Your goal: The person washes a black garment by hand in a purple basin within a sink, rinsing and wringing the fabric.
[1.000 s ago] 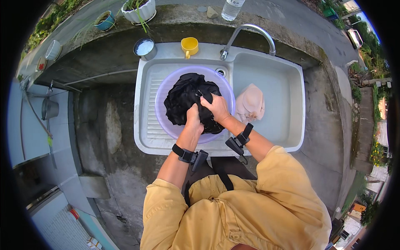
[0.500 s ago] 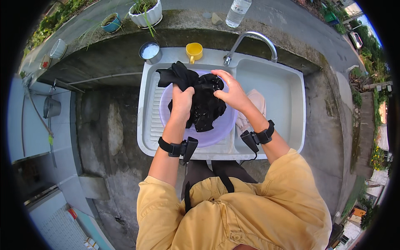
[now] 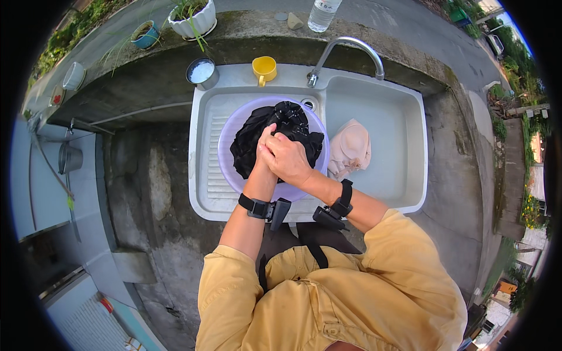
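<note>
A black wet cloth, with flecks of white on it, lies bunched in the pale purple basin. Over its near part my two hands meet. My right hand has its fingers curled and lies across my left hand, clasping it. Of the left hand, one fingertip shows at the top; its other fingers are hidden behind the right hand. Whether either palm holds a piece of the cloth cannot be made out. To the right of the basin, a pale pink cloth lies in the sink.
The basin stands on the ribbed left part of a white sink. Along the back ledge are a metal pot with white contents, a yellow cup and a curved faucet. A water bottle and potted plants stand on the wall behind.
The lifted black cloth has gone down into the basin. My left hand has let it go, and my right hand has moved left and down onto the left. The view has shifted slightly.
</note>
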{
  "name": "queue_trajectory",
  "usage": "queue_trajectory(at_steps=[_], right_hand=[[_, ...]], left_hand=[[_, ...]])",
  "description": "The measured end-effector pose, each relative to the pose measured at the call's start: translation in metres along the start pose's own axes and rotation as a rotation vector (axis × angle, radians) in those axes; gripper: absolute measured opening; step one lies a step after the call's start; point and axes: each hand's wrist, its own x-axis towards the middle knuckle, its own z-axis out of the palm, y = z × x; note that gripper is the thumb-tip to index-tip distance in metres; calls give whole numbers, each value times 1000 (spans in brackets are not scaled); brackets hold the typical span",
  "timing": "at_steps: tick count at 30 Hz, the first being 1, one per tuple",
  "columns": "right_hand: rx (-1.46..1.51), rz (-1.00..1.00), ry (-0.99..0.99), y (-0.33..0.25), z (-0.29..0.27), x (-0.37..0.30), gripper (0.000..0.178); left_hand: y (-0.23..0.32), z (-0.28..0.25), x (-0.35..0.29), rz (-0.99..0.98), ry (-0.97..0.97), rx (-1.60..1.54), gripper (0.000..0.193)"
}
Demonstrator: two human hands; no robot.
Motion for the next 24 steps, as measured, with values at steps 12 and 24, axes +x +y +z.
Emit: queue_trajectory(at_steps=[12, 24], right_hand=[[398, 502, 90, 57, -55, 9, 43], [1147, 833, 20, 81, -69, -23, 16]], left_hand=[[6, 124, -16, 427, 248, 341, 20], [-4, 87, -38, -196, 616, 451, 40]])
